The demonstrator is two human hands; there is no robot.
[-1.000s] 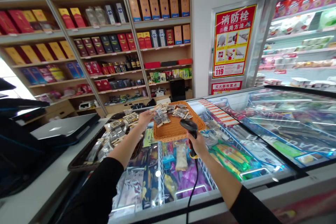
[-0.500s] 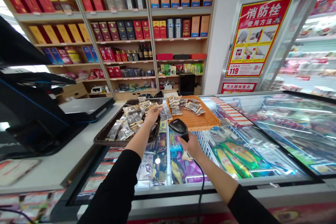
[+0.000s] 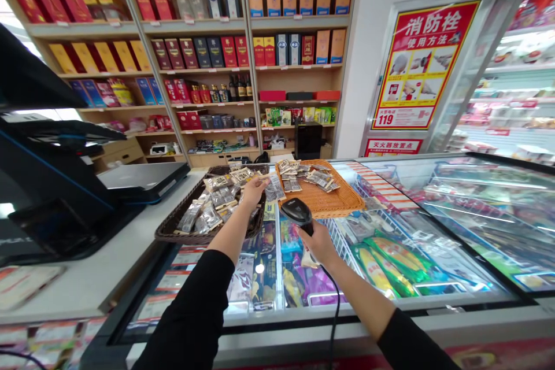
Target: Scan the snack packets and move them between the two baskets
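Observation:
My left hand (image 3: 255, 191) is closed on a small clear snack packet (image 3: 274, 187), which sticks out to the right of its fingers. This hand is over the right edge of a dark brown wicker basket (image 3: 162, 230) piled with similar packets (image 3: 210, 215). My right hand (image 3: 321, 241) grips a black handheld barcode scanner (image 3: 296, 210), its head turned up and left toward the packet, its cable hanging down. Just behind the scanner lies an orange wicker tray (image 3: 342, 203) with several packets (image 3: 321, 178) in it.
Both baskets rest on a glass-topped chest freezer (image 3: 433, 295) full of bagged goods. At left, a counter (image 3: 82, 277) carries a black checkout machine (image 3: 52, 185) and a flat scale (image 3: 145, 176). Shelves of boxed bottles (image 3: 195, 52) line the back wall; a red fire-hydrant poster (image 3: 427, 63) hangs right.
Very little differs. My left hand still holds the packet over the basket's edge, and the scanner has shifted only slightly to the right and down.

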